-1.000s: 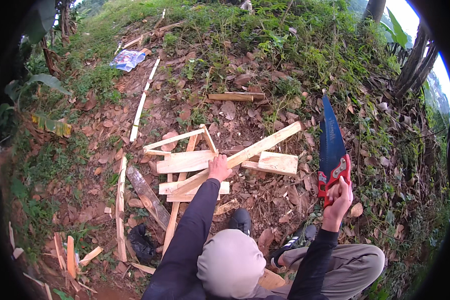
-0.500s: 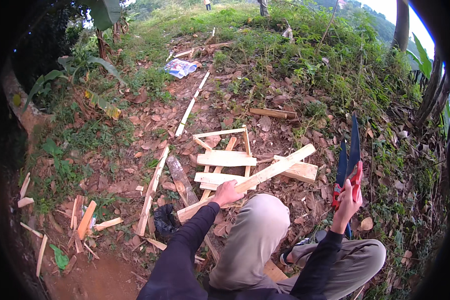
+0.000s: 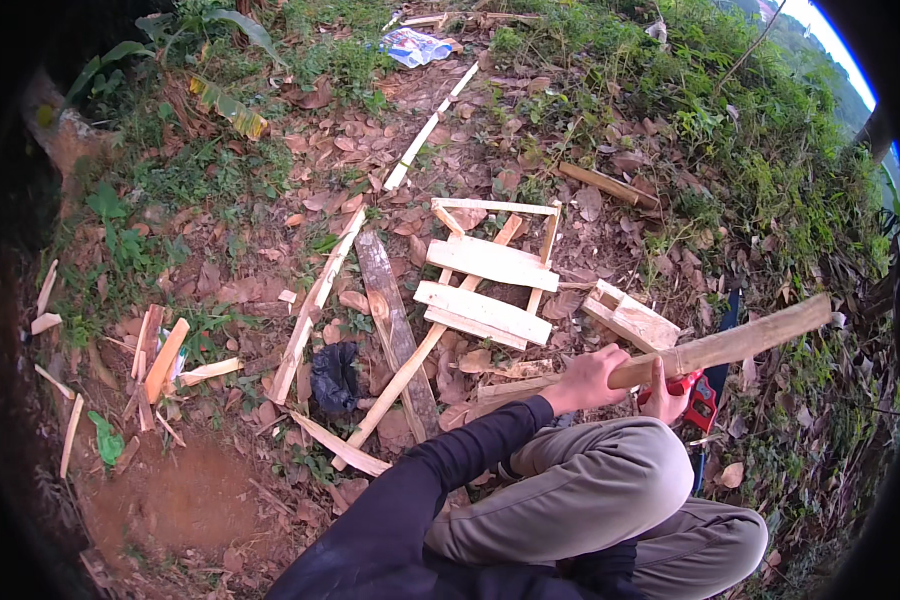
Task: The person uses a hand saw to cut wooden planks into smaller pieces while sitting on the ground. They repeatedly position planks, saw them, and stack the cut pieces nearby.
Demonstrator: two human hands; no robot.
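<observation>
A long, rough-edged wooden board (image 3: 735, 345) slants across in front of my bent knees, its right end raised. My left hand (image 3: 590, 380) is wrapped over it near the middle. Close beside, my right hand (image 3: 665, 402) grips the board's lower edge, its thumb or a finger upright against the wood. Just right of that hand is a red saw handle (image 3: 705, 402), with a dark blade (image 3: 733, 308) partly hidden behind the board. Ahead lies a small wooden frame (image 3: 495, 208) with two pale slats (image 3: 492, 264) across it.
A short wood block (image 3: 632, 315) rests right of the frame. Weathered planks (image 3: 395, 325), a black plastic bag (image 3: 335, 377) and split wood pieces (image 3: 167, 360) lie leftward. A pale strip (image 3: 430, 128) and plastic sheet (image 3: 417, 47) are farther off on leafy ground.
My left hand has moved the board rightward, turning its wide face. My right hand has let go of the saw handle and come to the board. The view has tilted down.
</observation>
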